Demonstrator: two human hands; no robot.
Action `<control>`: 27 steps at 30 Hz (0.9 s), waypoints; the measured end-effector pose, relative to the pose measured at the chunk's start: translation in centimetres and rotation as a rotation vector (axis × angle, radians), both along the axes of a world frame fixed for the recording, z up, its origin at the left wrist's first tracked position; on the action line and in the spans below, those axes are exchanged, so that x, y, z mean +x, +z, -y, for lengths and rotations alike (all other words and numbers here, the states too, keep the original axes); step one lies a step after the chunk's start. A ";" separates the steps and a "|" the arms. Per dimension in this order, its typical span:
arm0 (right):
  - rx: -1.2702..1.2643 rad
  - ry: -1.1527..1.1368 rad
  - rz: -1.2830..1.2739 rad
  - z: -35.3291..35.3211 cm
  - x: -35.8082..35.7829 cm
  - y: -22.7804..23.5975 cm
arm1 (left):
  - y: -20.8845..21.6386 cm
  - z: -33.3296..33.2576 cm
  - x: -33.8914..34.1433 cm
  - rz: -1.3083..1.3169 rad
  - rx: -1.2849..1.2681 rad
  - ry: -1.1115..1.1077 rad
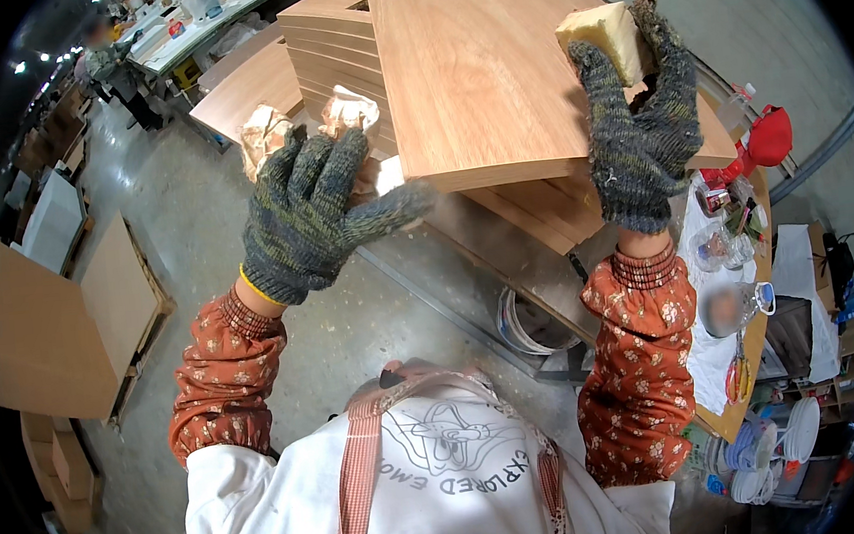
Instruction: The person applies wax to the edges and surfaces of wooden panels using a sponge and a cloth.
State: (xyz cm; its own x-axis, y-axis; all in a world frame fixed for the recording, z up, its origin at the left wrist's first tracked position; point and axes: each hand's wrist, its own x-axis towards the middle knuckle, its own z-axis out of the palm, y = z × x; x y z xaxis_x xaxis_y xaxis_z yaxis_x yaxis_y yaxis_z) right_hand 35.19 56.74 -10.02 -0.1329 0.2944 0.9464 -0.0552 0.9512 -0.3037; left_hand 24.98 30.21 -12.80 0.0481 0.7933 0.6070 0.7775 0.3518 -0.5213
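My right hand [643, 145], in a dark knitted glove, grips a pale yellow sponge block [605, 40] between thumb and fingers, above the right side of a smooth wooden panel [482, 72]. Crumpled brown paper [350, 110] sticks out past the fingers of my left hand [307, 211], which wears the same kind of glove. Those fingers lie over the paper and seem to hold it, while the thumb is stretched out toward the panel's near edge. Part of the paper is hidden behind the fingers. A stack of wooden panels [330, 59] stands left of the top one.
On the right, a side table [762, 286] carries clear plastic bottles, red-handled scissors [737, 380] and a red object [768, 137]. Below the panels sits a round white bucket [534, 321]. Large brown boards [35, 318] stand at left; a person [116, 76] is far off there.
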 end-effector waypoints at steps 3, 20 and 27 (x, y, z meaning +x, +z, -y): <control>0.009 0.006 -0.044 -0.7 -0.5 -0.7 | 0.0 -0.3 0.2 -0.038 -0.005 0.071; -0.088 0.162 -0.058 0.1 0.3 0.3 | 0.2 0.0 0.6 -0.085 -0.002 0.064; -0.150 0.265 -0.013 0.0 0.8 0.5 | -0.7 0.0 0.0 0.115 -0.056 0.003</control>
State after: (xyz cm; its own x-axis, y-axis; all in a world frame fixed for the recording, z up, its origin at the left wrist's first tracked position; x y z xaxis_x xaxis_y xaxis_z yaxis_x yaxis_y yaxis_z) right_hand 36.03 56.73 -9.53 -0.2118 0.3873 0.8973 -0.3002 0.8479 -0.4369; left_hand 24.94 30.22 -13.48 -0.0215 0.8261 0.5631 0.8323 0.3269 -0.4476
